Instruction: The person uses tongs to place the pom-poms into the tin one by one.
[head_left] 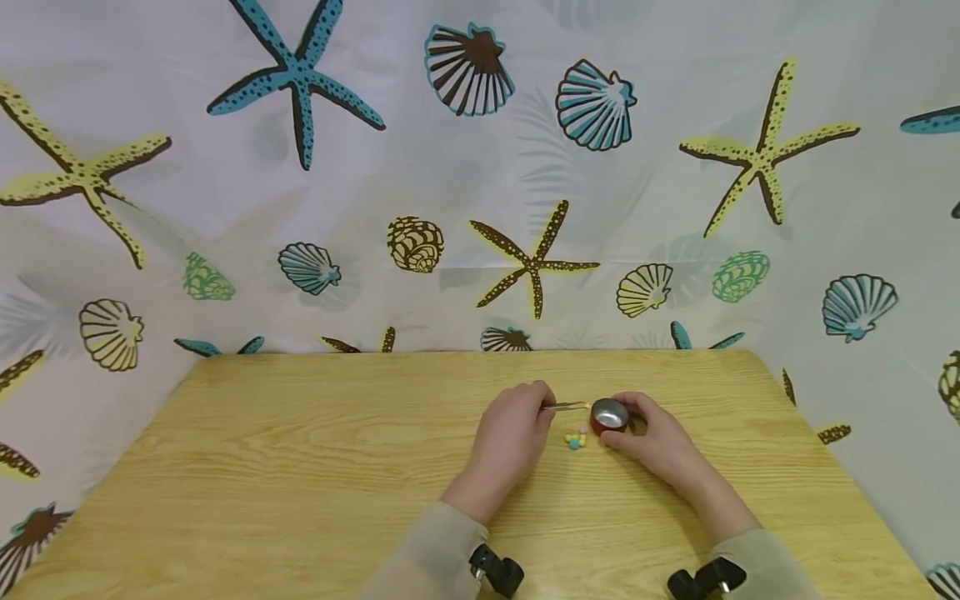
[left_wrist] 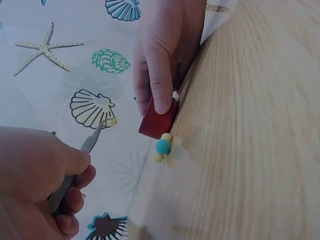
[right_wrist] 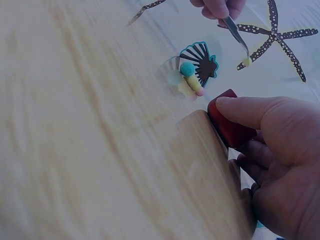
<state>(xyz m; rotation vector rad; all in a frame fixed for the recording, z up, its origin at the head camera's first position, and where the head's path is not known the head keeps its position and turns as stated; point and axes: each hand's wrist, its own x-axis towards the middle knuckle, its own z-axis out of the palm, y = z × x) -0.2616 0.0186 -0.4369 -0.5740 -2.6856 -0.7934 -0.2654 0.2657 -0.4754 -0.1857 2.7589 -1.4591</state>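
Observation:
In the head view my left hand [head_left: 513, 430] grips a pair of metal tweezers [head_left: 564, 406] that points right. At their bent tip is a small yellow ball [left_wrist: 113, 121], clearest in the left wrist view. My right hand [head_left: 662, 440] holds a small round cup [head_left: 609, 414], red outside and silvery inside, between thumb and fingers. The cup stands upright with its mouth facing up, and the tweezers' tip is just left of its rim. A cluster of tiny balls [right_wrist: 187, 69], yellow, pink and blue-green, lies on the table between the hands.
The wooden table [head_left: 315, 467] stretches widest to the left of my hands. A pale cloth [head_left: 645, 200] printed with starfish and shells hangs along the table's back and sides. A black camera mount [head_left: 497, 572] sits on the left wrist, another [head_left: 707, 578] on the right.

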